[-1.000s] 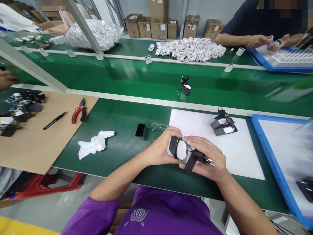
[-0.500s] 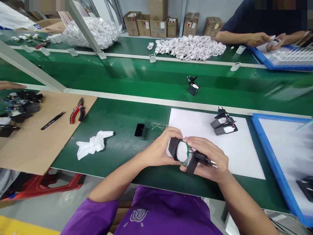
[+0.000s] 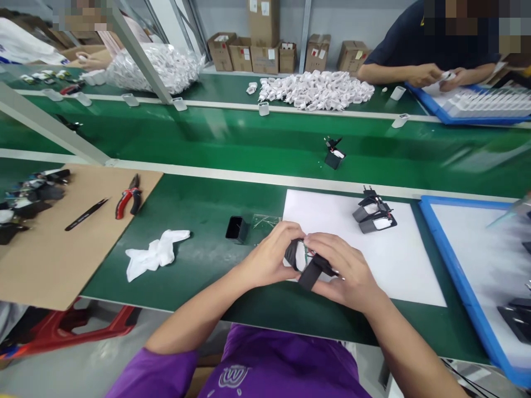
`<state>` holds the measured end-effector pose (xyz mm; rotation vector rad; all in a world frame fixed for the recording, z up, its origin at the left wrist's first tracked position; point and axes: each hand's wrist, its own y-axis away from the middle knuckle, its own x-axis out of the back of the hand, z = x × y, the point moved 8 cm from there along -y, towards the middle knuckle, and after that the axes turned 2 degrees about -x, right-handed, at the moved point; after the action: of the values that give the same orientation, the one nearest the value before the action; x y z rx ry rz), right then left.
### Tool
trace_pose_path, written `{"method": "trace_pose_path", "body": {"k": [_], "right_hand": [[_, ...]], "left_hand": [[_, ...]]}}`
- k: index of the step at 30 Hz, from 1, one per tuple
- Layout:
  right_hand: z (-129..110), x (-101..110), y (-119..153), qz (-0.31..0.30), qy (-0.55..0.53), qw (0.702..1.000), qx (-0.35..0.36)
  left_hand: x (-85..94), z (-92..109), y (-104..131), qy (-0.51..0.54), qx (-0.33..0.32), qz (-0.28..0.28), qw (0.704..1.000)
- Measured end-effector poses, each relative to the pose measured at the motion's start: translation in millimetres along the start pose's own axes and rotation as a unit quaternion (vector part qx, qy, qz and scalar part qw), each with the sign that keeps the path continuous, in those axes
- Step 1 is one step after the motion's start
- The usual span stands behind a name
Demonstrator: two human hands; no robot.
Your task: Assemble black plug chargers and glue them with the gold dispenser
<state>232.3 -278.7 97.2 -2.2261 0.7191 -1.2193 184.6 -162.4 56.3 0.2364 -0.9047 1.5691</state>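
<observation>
Both my hands hold one black power adapter (image 3: 310, 272) over the front of the green bench. My left hand (image 3: 276, 255) grips its dark casing on the left side. My right hand (image 3: 346, 268) has its fingers wrapped round the plug end on the right. Between the two halves a white part and a bit of green circuit board show. The plug's pins are mostly hidden by my right hand. Beyond my hands, on a white sheet (image 3: 406, 260), stand two more open black adapters (image 3: 375, 213). An empty-looking black case (image 3: 236, 229) is left of my hands.
Red-handled pliers (image 3: 129, 196) and tweezers (image 3: 87, 214) lie on brown board (image 3: 45, 271). A white cloth (image 3: 157, 254) lies nearby. At right is a blue-edged tray (image 3: 452, 271). Another adapter (image 3: 334, 155) sits on the green belt (image 3: 207, 143). Across it, a person handles white parts.
The plug half in my right hand has turned and come closer to the casing, narrowing the gap. The adapter on the belt has shifted slightly right relative to the bench.
</observation>
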Motion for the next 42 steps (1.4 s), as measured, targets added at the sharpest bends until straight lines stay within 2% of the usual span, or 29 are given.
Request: {"method": "trace_pose_path", "body": {"k": [4, 8, 10, 13, 16, 19, 21, 23, 26, 29, 33, 37, 39, 42], "right_hand": [[14.7, -4.7, -1.1, -0.030, -0.039, 0.995, -0.085], [33.2, -0.4, 5.3, -0.158, -0.098, 0.976, -0.115], [63.2, 14.9, 1.4, -0.180, -0.080, 0.966, -0.167], [135.5, 51.5, -29.1, -0.116, 0.030, 0.953, -0.277], [212.6, 74.2, -72.0, -0.076, 0.168, 0.899, -0.398], [261.4, 72.1, -105.0, -0.078, 0.224, 0.855, -0.462], [277.5, 63.8, -112.3, -0.096, 0.241, 0.835, -0.486], [283.7, 55.6, -110.8, -0.116, 0.252, 0.823, -0.496], [280.0, 45.1, -106.1, -0.148, 0.255, 0.823, -0.485], [259.7, 28.0, -105.6, -0.200, 0.229, 0.841, -0.447], [199.2, -11.4, -101.5, -0.259, 0.184, 0.884, -0.344], [133.0, -41.2, -76.7, -0.268, 0.181, 0.904, -0.280], [110.3, -40.1, -61.4, -0.266, 0.185, 0.906, -0.273], [80.3, -15.4, -46.4, -0.223, 0.145, 0.936, -0.228]], "left_hand": [[-6.3, -10.6, 0.1, -0.005, 0.047, -0.017, 0.999], [-4.4, -16.7, -2.3, 0.041, 0.087, -0.009, 0.995], [0.7, -21.4, -2.0, 0.068, 0.114, 0.017, 0.991], [7.4, -28.5, 0.3, 0.097, 0.147, 0.056, 0.983], [11.4, -30.5, 1.7, 0.108, 0.145, 0.082, 0.980], [14.1, -30.4, 2.2, 0.112, 0.131, 0.096, 0.980], [16.4, -29.5, 2.0, 0.110, 0.119, 0.104, 0.981], [19.0, -28.2, 1.7, 0.107, 0.107, 0.111, 0.982], [22.7, -26.5, 1.2, 0.107, 0.095, 0.123, 0.982], [25.8, -23.7, 0.9, 0.104, 0.088, 0.134, 0.982], [28.7, -18.0, 0.9, 0.096, 0.086, 0.142, 0.981], [30.0, -10.6, 0.4, 0.096, 0.075, 0.146, 0.982], [30.4, -6.8, 0.1, 0.097, 0.063, 0.147, 0.982], [30.6, -3.3, 0.0, 0.098, 0.056, 0.147, 0.983]]}}
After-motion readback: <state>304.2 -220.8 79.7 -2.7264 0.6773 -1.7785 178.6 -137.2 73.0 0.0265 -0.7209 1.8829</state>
